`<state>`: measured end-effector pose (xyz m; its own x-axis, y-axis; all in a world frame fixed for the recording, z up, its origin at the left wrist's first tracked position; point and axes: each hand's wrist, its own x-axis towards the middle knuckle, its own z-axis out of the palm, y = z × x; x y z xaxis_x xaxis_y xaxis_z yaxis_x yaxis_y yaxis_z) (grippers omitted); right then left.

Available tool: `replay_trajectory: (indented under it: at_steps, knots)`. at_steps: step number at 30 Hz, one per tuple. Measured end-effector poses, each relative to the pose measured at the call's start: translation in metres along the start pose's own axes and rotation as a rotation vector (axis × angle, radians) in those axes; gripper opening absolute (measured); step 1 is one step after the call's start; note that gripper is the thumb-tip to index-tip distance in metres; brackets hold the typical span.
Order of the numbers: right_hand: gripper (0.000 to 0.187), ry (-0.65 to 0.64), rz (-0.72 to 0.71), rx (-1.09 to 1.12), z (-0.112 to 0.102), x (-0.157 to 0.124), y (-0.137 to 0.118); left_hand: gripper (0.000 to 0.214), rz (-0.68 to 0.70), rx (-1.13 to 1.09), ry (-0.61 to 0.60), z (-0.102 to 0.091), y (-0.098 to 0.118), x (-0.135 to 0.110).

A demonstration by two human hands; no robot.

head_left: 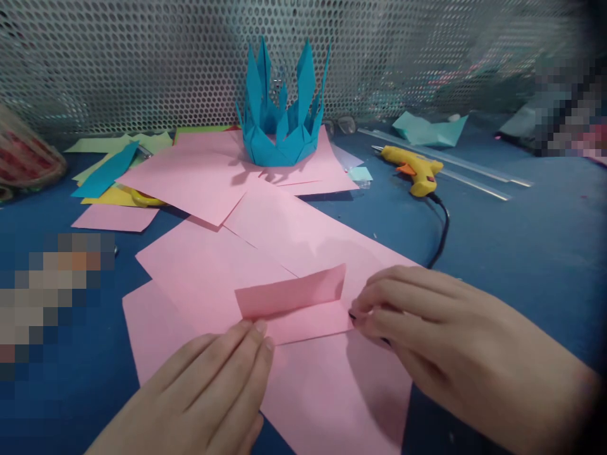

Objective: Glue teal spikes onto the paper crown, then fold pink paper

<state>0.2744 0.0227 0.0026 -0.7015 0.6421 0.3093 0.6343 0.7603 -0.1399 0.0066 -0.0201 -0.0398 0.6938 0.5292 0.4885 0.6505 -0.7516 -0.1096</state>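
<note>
Left hand (pixel 208 392) flat, fingers together, pressing folded pink strip (pixel 294 303); right hand (pixel 427 328) pinching strip's end.

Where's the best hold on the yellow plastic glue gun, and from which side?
Grip the yellow plastic glue gun by its handle, reaching from the near side: it lies flat, nozzle pointing left, handle jutting toward you, black cord trailing off its end.

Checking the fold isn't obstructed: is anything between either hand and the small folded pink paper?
Nothing visible. The left hand touches the lower edge of the folded pink paper, the right hand its right end; the glue gun lies well behind.
</note>
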Motion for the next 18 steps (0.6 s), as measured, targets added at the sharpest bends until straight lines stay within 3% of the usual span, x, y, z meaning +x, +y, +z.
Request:
replay_trajectory:
  at_steps: [5, 9, 12, 15, 18]
  knots:
    - [0.023, 0.036, 0.22, 0.187, -0.005, 0.005, -0.002, 0.038, -0.031, -0.068, -0.06, 0.002, -0.002, -0.004]
    - [0.005, -0.009, 0.33, 0.324, -0.007, 0.009, -0.008, 0.042, -0.028, -0.068, -0.098, 0.001, -0.002, -0.006]
    - [0.013, -0.088, 0.395, 0.416, -0.004, 0.011, -0.006, 0.038, -0.044, -0.083, -0.083, 0.002, -0.003, -0.004]
    - [0.005, -0.161, 0.441, 0.499, 0.0, 0.013, -0.005, 0.037, -0.045, -0.096, -0.072, 0.003, -0.003, -0.002]
    - [0.015, -0.147, 0.451, 0.528, 0.005, 0.014, -0.007, 0.037, -0.04, -0.089, -0.075, 0.003, -0.003, -0.002]
